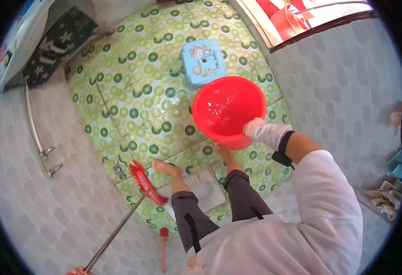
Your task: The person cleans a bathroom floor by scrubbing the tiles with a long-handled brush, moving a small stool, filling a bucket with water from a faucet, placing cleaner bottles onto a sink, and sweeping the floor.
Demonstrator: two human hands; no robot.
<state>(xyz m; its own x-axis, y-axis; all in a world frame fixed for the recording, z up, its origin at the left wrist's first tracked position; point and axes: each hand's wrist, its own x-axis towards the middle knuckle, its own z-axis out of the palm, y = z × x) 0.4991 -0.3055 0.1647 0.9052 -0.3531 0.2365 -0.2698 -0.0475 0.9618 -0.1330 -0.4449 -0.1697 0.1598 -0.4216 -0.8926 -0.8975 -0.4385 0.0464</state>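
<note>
glossy red plastic bucket [210, 107], shiny metal pole [114, 236], glossy patterned floor tiles [141, 103], matt grey cloth trousers [187, 222]

The tiled floor [134, 120], patterned with green circles and glossy in patches, bears a pale blue stool [215, 67], a round drain [118, 169], an inset squat pan [212, 189] and, as far as the angle shows, a red broom head [148, 185] and a smaller red brush [164, 233].

Head-worn view, facing steeply down past body
</note>
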